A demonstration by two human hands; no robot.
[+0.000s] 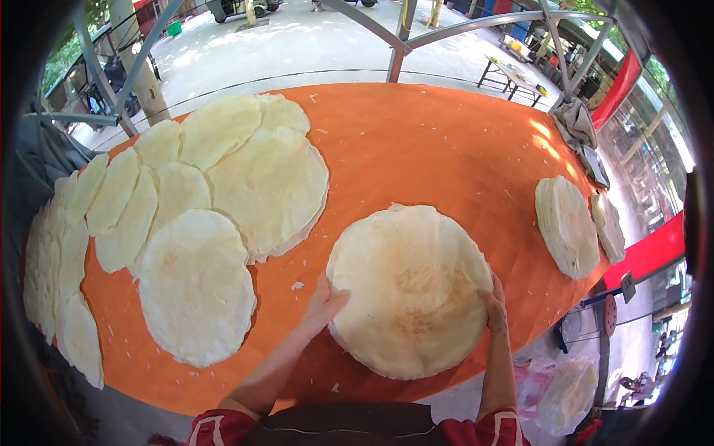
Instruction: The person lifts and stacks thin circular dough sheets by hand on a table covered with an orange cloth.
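A thick stack of round pale flatbreads lies on the orange table in front of me. My left hand presses flat against the stack's left edge, fingers together. My right hand rests against its right edge. Both hands hold the stack's sides between them. The top flatbread has light brown toasted patches.
Several single flatbreads lie spread and overlapping across the table's left half. A smaller stack and another one sit at the right edge. A bag with more flatbreads is below the table at right. A grey cloth hangs at the far right.
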